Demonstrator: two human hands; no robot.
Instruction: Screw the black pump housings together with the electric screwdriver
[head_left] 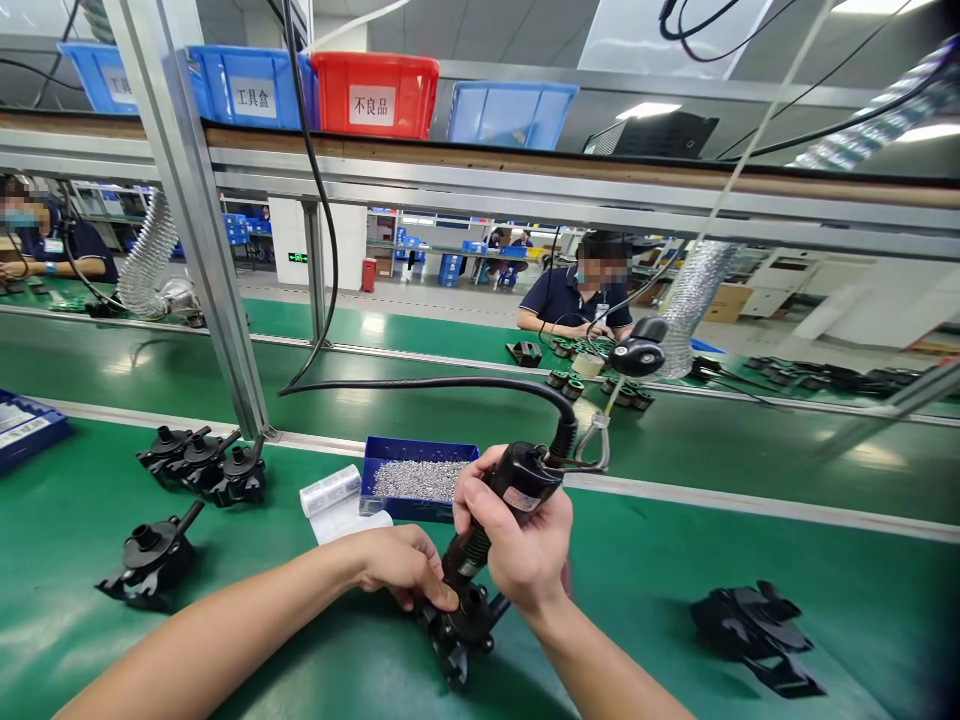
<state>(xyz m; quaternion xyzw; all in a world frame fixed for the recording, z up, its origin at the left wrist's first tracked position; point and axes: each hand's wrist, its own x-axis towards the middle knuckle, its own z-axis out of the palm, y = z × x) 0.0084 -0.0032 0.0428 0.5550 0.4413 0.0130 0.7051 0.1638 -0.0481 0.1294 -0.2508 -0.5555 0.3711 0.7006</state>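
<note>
My right hand [517, 540] is wrapped round a black electric screwdriver [523, 480], which slants down to the left with its cable leaving the top. Below its lower end is a black plastic housing [457, 635] with a round neck and a side arm, on the green bench. My left hand [409, 568] grips that housing from the left, thumb and fingers pressed against it near the tool. The screwdriver's tip is hidden. Behind my hands stands a blue tray [420, 447] of small metal screws [420, 479], beside a roll of white labels [334, 493].
Several similar black housings [202, 460] lie on the left; another black part [757, 635] lies on the right. A metal post [199, 220] rises from the bench edge. The black cable [420, 384] arcs above the bench. Across from me, a co-worker [577, 290] sits by green parts.
</note>
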